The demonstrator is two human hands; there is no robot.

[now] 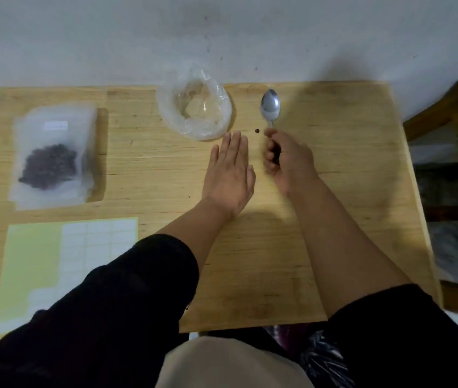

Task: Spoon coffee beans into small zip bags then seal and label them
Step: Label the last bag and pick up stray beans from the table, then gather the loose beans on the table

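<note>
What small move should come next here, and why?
Probably pick up the stray coffee bean. It lies loose on the table between the flat left hand and the right hand gripping the spoon. The clear plastic bag looks empty and a filled zip bag lies labelled.

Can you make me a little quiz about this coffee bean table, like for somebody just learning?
1. True or false: the spoon is full of beans.
2. Which hand grips the spoon's handle? A) left hand B) right hand
3. Fill in: the stray coffee bean lies on the wooden table between the clear plastic bag and the ____.

Key
1. False. Its bowl looks empty.
2. B. The left hand lies flat on the table.
3. Spoon. The filled, labelled zip bag and the label sheet sit far off on the left.
</note>
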